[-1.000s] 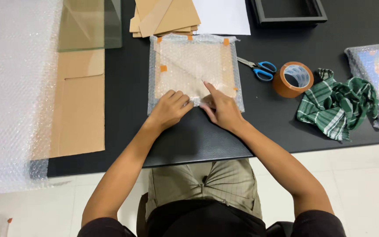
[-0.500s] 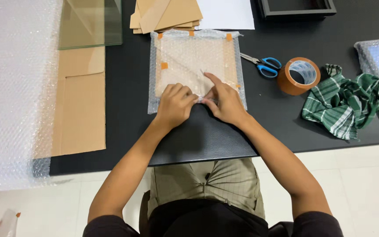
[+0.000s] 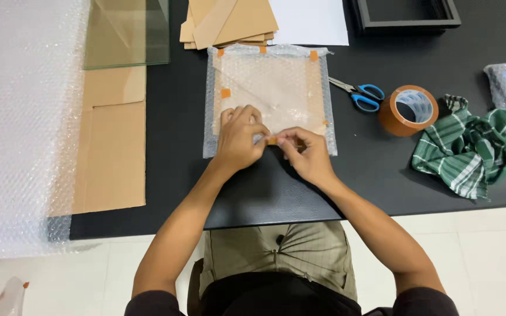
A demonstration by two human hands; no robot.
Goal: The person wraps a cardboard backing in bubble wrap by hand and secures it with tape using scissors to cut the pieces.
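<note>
A flat square parcel wrapped in bubble wrap (image 3: 276,88) lies on the black table (image 3: 177,134), held closed by several small orange-brown tape pieces. My left hand (image 3: 238,137) rests on its near edge, fingers curled. My right hand (image 3: 303,153) sits beside it, fingertips meeting the left hand's. Between the two hands a short strip of brown tape (image 3: 272,140) is pinched at the parcel's near edge.
A brown tape roll (image 3: 408,110) and blue-handled scissors (image 3: 361,95) lie right of the parcel, then a green checked cloth (image 3: 472,149). Cardboard pieces (image 3: 229,20), white paper and a black frame (image 3: 405,14) sit behind. A glass pane (image 3: 127,32), flat cardboard (image 3: 112,146) and bubble wrap sheet (image 3: 21,117) lie left.
Both hands have slid toward the parcel's near edge and come together; a short tape strip now shows between their fingertips. The parcel has not moved on the table.
</note>
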